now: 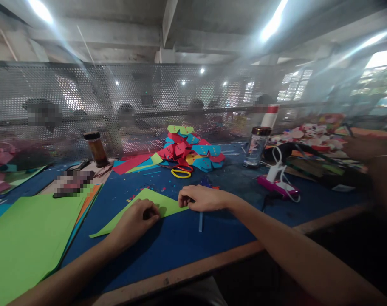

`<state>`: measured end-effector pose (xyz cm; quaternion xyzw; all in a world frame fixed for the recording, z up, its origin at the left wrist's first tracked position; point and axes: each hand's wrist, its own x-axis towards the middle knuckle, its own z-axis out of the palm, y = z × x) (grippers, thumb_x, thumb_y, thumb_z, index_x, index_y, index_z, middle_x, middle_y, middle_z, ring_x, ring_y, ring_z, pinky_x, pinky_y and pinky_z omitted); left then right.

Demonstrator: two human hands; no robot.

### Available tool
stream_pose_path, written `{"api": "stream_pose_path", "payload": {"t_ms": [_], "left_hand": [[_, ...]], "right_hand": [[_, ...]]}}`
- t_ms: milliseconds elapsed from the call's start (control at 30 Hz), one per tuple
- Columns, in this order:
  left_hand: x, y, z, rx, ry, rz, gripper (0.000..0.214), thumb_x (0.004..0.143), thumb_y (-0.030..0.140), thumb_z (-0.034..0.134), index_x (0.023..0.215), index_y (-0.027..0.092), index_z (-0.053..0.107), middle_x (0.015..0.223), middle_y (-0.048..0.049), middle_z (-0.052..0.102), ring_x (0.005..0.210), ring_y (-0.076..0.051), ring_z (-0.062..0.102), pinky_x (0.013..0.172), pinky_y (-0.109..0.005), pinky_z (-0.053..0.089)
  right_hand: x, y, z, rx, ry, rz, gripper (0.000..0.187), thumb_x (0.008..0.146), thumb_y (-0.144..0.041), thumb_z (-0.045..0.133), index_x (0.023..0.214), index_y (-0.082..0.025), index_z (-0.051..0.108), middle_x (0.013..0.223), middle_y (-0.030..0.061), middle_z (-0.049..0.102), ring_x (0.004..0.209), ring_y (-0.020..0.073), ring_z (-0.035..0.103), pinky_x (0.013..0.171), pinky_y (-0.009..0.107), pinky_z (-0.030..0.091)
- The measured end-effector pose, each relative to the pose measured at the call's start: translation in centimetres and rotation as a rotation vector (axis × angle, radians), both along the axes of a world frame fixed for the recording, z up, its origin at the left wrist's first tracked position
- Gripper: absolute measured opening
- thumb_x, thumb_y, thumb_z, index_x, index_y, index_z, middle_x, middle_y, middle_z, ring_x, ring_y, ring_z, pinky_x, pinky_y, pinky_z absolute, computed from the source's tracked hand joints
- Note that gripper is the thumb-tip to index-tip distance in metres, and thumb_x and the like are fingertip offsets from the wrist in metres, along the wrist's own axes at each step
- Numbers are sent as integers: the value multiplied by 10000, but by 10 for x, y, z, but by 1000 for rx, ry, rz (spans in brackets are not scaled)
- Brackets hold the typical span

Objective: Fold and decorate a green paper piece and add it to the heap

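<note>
A folded green sheet of paper [168, 205], roughly triangular, lies on the blue table. My left hand [136, 219] rests on its near left part, with the fingers curled and the thumb close to the forefinger. At the sheet's right corner is my right hand [206, 198], palm down, its fingers bent and closed at the paper's edge. A narrow light-blue strip [200, 222] sticks out below the right hand. Just behind that hand, a small blue and orange object [210, 183] is partly hidden. Scissors [181, 171] with yellow and red handles lie farther back.
Beyond the scissors is a pile of coloured cut-paper pieces [193, 149]. Green sheets [27, 238] are stacked at left, near a dark-lidded jar [97, 148]. A clear bottle [256, 146] and a purple glue gun-like device [278, 187] stand right. Another person's arm [382, 178] is blurred at far right.
</note>
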<state>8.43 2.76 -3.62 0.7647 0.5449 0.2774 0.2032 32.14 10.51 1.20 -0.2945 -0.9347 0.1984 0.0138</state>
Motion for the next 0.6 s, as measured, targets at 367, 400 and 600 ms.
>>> {"api": "stream_pose_path", "payload": {"t_ms": [367, 400, 600], "left_hand": [[-1, 2, -4, 28, 22, -4, 114, 810, 260, 540, 783, 195, 630, 737, -11, 641, 693, -171, 570, 638, -274, 413], [-1, 2, -4, 34, 24, -2, 118, 812, 261, 540, 774, 194, 628, 726, -9, 637, 681, -169, 563, 630, -275, 409], [2, 0, 0, 29, 9, -9, 140, 823, 250, 515, 783, 173, 625, 725, -19, 643, 689, -183, 568, 628, -291, 414]], "right_hand": [[-8, -5, -4, 4, 97, -121, 198, 784, -138, 530, 937, -175, 651, 905, 36, 691, 793, 157, 624, 649, 229, 420], [-10, -7, -5, 10, 117, -129, 163, 799, -204, 559, 933, -178, 648, 894, 34, 687, 787, 158, 624, 644, 230, 419], [-17, -9, -11, 101, 132, -89, 147, 751, -234, 611, 874, -161, 645, 910, 36, 658, 781, 153, 608, 658, 230, 422]]}}
